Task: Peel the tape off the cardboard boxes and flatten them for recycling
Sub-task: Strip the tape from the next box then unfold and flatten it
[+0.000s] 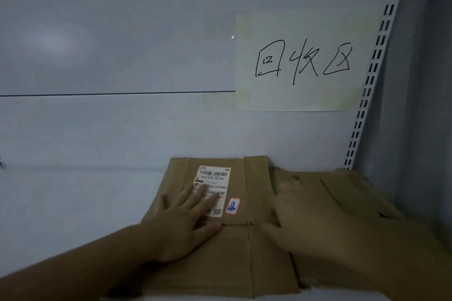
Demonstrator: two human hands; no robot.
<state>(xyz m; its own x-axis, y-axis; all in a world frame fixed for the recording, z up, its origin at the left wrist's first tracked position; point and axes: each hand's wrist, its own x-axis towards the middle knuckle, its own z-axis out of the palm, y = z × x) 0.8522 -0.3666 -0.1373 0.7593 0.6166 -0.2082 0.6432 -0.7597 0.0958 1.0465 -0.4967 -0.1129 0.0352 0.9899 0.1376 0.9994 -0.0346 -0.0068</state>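
Bare white shelf surface [73, 203] left of the flattened brown cardboard boxes [247, 264] is your open reach-in room. Pale back wall [122, 129] blocks right behind them; grey side panel [425, 105] with slotted white rail [373, 66] hems the right.

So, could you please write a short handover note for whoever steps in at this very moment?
Left hand open, pressing flat on the shipping label of the top flattened box.
Right hand open, blurred, flat to its right, where the second flattened box lies.
Done: both boxes lie flat on the shelf below the handwritten sign.
Left: tape cannot be made out here, so check for leftovers.
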